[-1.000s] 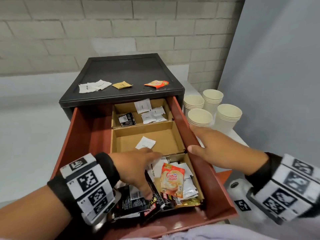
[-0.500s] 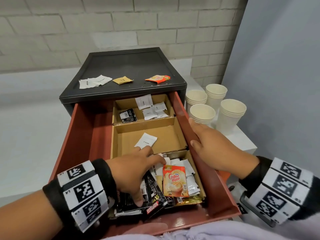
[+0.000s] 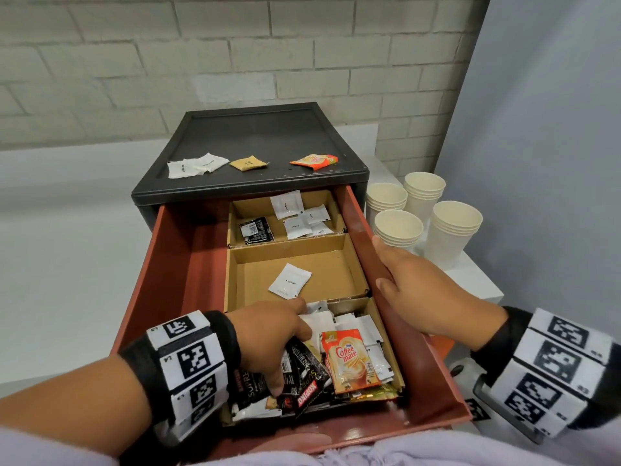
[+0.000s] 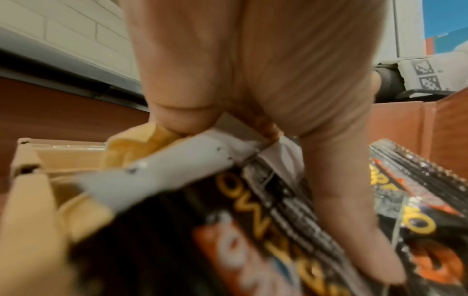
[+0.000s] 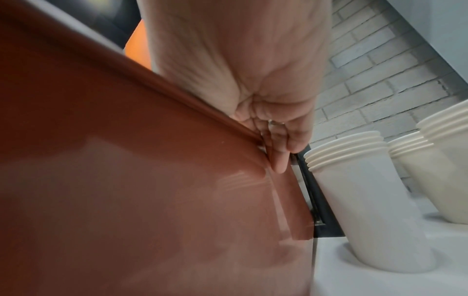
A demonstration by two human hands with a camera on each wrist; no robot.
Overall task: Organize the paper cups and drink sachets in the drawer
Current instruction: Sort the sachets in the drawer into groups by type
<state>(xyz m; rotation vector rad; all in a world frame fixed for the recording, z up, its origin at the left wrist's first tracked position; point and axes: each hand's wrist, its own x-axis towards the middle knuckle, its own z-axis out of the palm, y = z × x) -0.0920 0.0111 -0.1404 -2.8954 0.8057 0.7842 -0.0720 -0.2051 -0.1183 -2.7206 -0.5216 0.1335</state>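
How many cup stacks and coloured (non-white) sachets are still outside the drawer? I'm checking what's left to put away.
Stacks of paper cups: 4
Tan sachet: 1
Orange sachet: 1
Total: 6

We read "Coffee mate" on orange sachet (image 3: 351, 359); "KOPIKO" on black sachet (image 3: 307, 396); "Cream" on white sachet (image 3: 289, 281); "Coffee" on rear white sachets (image 3: 287, 204).
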